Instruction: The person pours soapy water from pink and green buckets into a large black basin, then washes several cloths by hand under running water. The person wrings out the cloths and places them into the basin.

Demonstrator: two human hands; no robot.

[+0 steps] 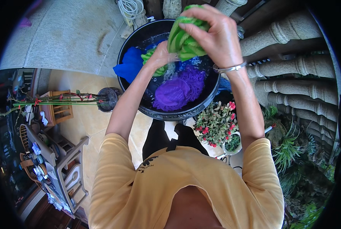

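Above a round black basin (170, 116), my right hand (220, 37) grips a bunched, striped green cloth (184, 43). A silver bangle (230, 68) circles that wrist. My left hand (160, 54) is lower, over the basin and right against the cloth's left edge. The cloth hides its fingers, so its hold cannot be made out. Water runs down beneath the hands. Another piece of green striped cloth (160, 71) shows beside my left wrist. In the basin lies a shaggy purple cloth (176, 93), and a blue cloth (130, 65) hangs over the left rim.
Stone balusters (290, 68) line the right side. A potted plant with red flowers (216, 121) stands close to the basin's near right. At left are a dark pot (108, 100) with long green stems and a cluttered cart (55, 169). Coiled white cable (130, 10) hangs behind.
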